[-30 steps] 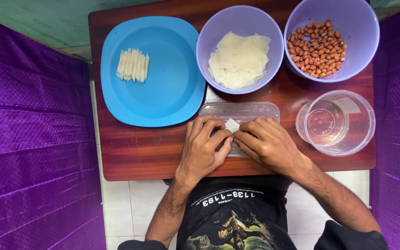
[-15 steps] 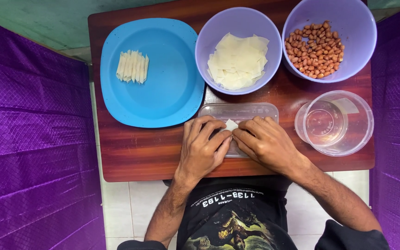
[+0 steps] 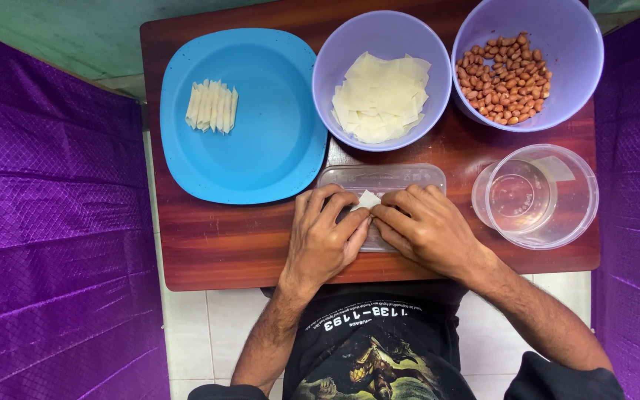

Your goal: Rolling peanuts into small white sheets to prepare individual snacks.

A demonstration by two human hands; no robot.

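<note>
Nearest the body, both hands meet over a clear flat plastic tray (image 3: 381, 180) at the front edge of the wooden surface (image 3: 224, 244). Left hand (image 3: 325, 241) and right hand (image 3: 427, 230) have fingertips pressed together, pinching a small pale wrapper piece (image 3: 368, 198) that lies on the tray between them; only a corner shows, the rest hidden under the fingers. Judged thin, soft and light, likely to tear or crease; best taken at the edges with fingertips, lightly. To the right, a clear round container (image 3: 538, 196) holding what looks like water. To the left, a blue plate (image 3: 261, 148) with a row of finished pale rolls (image 3: 212, 107) lying side by side. Farther back, a lilac bowl of stacked wrapper sheets (image 3: 381, 96), and beside it a second lilac bowl of peanuts (image 3: 504, 77). Purple quilted cloth (image 3: 46, 222) hangs on both sides.
</note>
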